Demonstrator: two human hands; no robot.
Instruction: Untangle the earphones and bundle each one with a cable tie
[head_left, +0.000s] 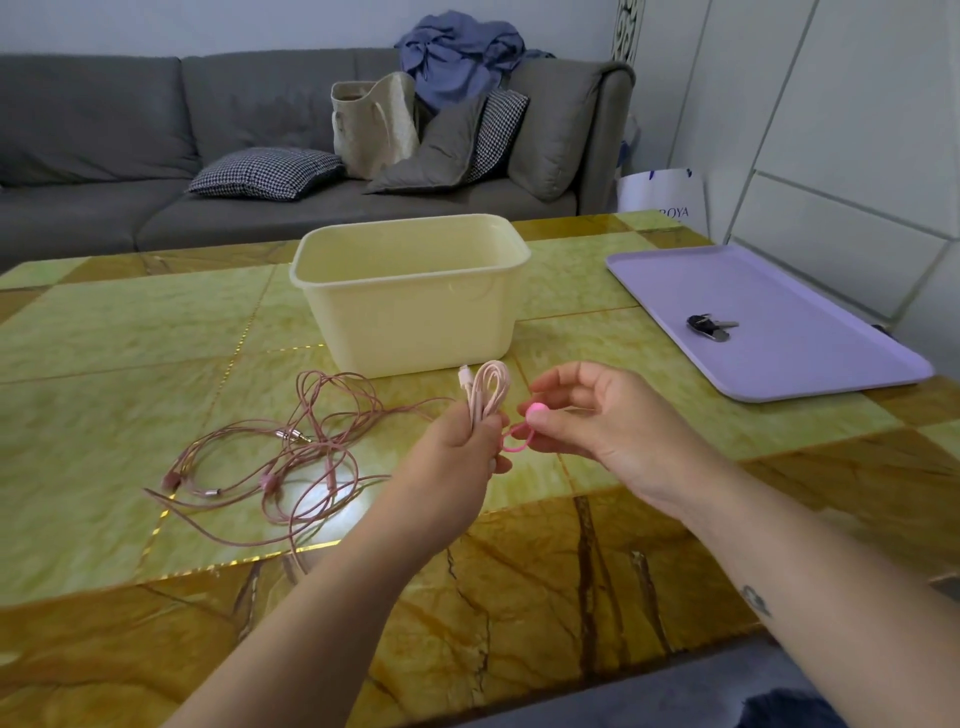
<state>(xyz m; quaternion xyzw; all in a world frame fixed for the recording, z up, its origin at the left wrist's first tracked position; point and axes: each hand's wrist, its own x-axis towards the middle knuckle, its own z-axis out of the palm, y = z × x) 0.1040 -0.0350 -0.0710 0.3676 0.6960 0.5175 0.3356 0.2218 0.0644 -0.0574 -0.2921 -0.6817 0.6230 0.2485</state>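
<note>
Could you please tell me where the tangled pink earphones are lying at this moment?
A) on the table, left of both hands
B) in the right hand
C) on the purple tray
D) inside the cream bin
A: the tangled earphones lie spread on the table, to the left of the left hand, which grips a folded pale cable, while the right hand pinches a pink cable tie.

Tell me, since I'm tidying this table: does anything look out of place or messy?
Pink earphones sprawl tangled on the table, left of the left hand. A key bunch lies on the purple tray. Nothing looks spilled or broken.
</note>
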